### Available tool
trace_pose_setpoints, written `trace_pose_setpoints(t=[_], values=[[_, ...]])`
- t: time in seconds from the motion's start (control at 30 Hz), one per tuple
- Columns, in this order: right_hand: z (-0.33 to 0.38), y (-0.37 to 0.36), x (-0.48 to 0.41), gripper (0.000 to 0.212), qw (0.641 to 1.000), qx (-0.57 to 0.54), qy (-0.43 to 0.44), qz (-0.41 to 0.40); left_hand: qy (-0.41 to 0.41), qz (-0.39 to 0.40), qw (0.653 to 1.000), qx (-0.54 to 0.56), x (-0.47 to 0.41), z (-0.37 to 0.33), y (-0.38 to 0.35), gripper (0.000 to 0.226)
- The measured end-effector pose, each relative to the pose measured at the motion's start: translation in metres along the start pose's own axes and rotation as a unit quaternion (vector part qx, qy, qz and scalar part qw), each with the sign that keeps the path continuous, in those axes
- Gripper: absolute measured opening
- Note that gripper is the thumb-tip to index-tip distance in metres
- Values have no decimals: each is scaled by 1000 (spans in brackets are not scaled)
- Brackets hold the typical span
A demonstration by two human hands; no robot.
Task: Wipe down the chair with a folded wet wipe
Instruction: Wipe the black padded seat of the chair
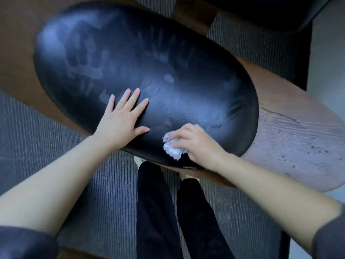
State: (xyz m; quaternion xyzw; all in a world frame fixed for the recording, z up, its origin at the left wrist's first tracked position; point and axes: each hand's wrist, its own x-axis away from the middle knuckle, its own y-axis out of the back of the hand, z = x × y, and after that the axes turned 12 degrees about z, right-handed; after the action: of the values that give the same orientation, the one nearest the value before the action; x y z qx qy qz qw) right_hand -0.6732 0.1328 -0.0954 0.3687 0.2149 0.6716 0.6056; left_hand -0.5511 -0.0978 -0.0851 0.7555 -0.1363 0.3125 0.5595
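The chair's black oval leather seat cushion [141, 68] fills the middle of the view, with damp streaks across its surface. My left hand [122, 117] lies flat on the cushion's near edge, fingers straight and spread. My right hand [194, 143] grips a crumpled white wet wipe [172, 148] and presses it against the cushion's near right edge. Part of the wipe is hidden under my fingers.
A worn wooden part of the chair [291, 135] juts out to the right of the cushion. Grey striped carpet [37, 131] lies below. My dark-trousered legs [168, 212] stand close to the seat. Another dark seat [261, 12] sits at the top right.
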Motion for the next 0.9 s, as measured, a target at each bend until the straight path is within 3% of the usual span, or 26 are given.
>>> trace_pose_setpoints(t=[0.1, 0.17, 0.27, 0.37, 0.5, 0.67, 0.9], values=[[-30, 15, -37, 39, 972, -27, -183, -143, 25, -18, 1000, 4, 16, 8, -12, 82], [-17, 7, -60, 31, 959, -54, -216, -178, 48, -29, 998, 21, 21, 6, -20, 81], [27, -24, -64, 26, 982, -74, -98, -145, 73, -42, 996, 43, 27, 3, -29, 77], [38, -26, -38, 22, 998, -49, 30, -16, 90, -62, 993, 54, 39, 8, -36, 77], [13, -6, 5, 21, 979, 55, 154, 123, 130, -76, 985, 83, 58, 16, -46, 83], [9, 2, 9, 25, 953, 155, 217, 147, 159, -87, 980, 84, 75, 28, -60, 84], [59, -33, -111, 13, 944, 201, 240, 100, 166, -116, 970, 131, 76, 58, -64, 71]])
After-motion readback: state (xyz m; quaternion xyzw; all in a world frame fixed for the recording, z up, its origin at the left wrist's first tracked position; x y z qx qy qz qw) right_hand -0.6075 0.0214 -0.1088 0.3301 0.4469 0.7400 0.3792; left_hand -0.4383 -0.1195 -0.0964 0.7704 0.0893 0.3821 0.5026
